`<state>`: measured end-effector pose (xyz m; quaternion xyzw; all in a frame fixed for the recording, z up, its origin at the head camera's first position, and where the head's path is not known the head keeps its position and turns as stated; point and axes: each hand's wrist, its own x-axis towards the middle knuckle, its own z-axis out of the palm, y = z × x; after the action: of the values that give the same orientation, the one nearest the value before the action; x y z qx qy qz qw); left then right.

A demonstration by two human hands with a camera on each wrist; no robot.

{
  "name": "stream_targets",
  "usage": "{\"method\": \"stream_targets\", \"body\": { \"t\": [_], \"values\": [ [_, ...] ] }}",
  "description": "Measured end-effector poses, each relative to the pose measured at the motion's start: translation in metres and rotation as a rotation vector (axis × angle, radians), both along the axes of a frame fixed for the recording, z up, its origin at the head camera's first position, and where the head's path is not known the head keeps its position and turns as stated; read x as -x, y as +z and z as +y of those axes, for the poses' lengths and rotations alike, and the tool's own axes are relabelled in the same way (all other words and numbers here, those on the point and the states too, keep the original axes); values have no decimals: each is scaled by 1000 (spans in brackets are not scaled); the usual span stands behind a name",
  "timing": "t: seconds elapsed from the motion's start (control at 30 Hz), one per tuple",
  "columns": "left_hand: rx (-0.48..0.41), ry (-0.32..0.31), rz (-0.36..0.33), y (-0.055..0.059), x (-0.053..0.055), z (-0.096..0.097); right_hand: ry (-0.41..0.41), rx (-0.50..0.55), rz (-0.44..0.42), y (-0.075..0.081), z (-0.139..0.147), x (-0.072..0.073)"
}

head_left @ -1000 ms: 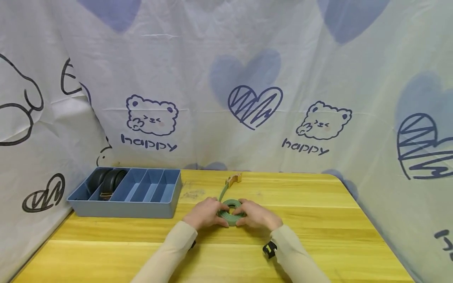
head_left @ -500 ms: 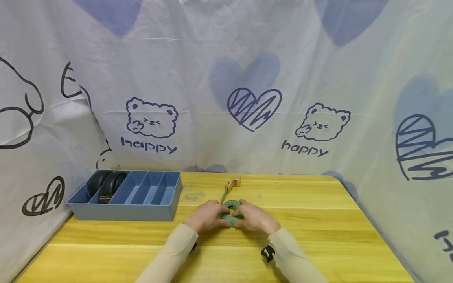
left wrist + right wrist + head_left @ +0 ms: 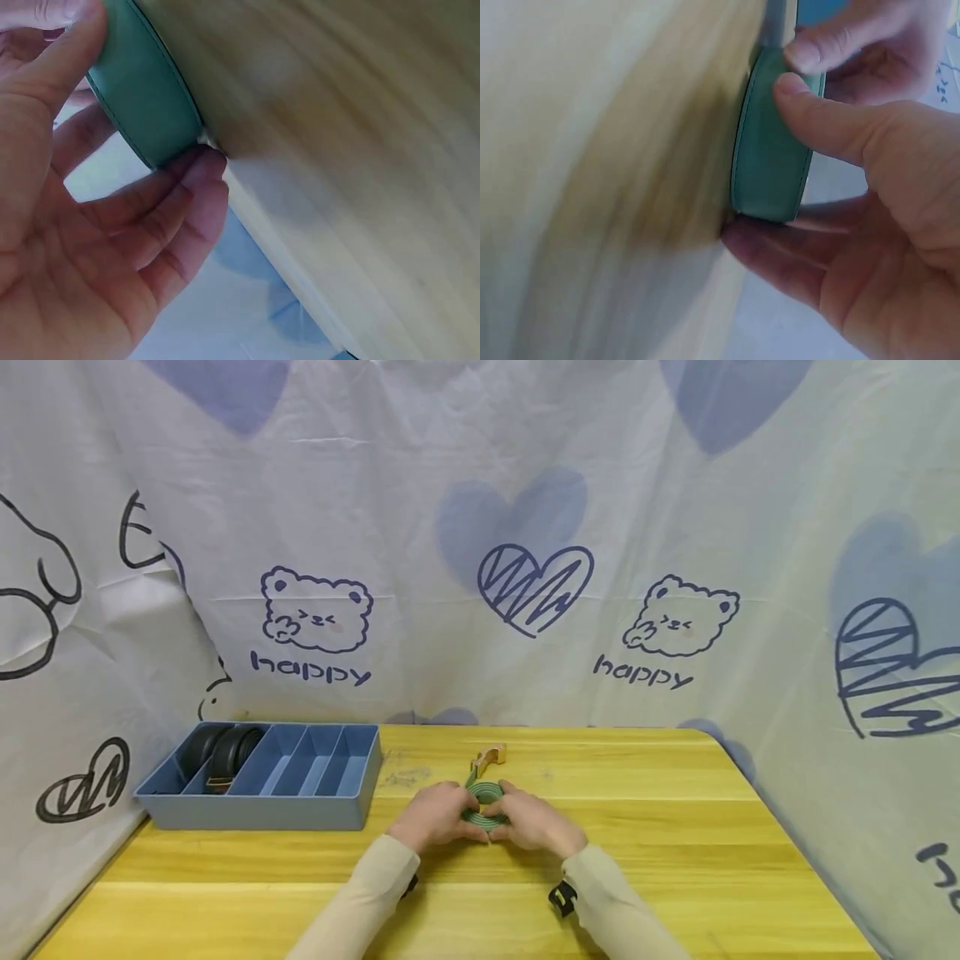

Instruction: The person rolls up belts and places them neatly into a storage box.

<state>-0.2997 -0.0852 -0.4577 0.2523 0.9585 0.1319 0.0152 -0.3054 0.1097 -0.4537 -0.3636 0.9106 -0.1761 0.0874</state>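
A green belt (image 3: 489,789), wound into a coil, stands on the table between both hands in the head view. Its gold buckle (image 3: 491,755) sticks out beyond the coil on a short free length of strap. The left hand (image 3: 433,817) grips the coil's left side, and the right hand (image 3: 536,822) grips its right side. Stitching runs along the edges of the green belt (image 3: 146,86) in the left wrist view. From the right wrist, both thumbs press the near face of the belt (image 3: 769,150), with fingers curled round its sides.
A blue-grey divided box (image 3: 255,814) stands at the table's left. Rolled black belts (image 3: 225,758) sit in its left compartments. A printed cloth (image 3: 427,610) hangs behind the wooden table (image 3: 645,843).
The buckle has drawn a little closer to the coil as the free strap shortened. Both hands keep their grip, with the right hand shifting slightly left.
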Motion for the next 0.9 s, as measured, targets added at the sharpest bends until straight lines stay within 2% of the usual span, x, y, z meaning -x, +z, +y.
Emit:
{"method": "stream_targets", "body": {
  "t": [0.23, 0.43, 0.53, 0.63, 0.73, 0.8, 0.9],
  "values": [
    [-36, -24, -42, -1, 0, -9, 4, 11, -70, 1, 6, 5],
    [19, -1, 32, -1, 0, -4, -24, 26, -19, -1, 2, 2],
    [35, 3, 57, -3, 0, -3, -8, 18, 14, -2, 2, 3],
    [15, -13, 41, -5, 2, -5, 36, -2, 28, -2, 6, 7],
    [-9, -28, 16, -6, 5, -8, 59, 2, 1, 0, 9, 11],
    [-25, -34, -1, -7, 8, -8, 63, 6, -9, 1, 10, 13],
    [-49, -39, -34, -7, 11, -8, 52, -8, 21, 3, 11, 15]
  ]
}}
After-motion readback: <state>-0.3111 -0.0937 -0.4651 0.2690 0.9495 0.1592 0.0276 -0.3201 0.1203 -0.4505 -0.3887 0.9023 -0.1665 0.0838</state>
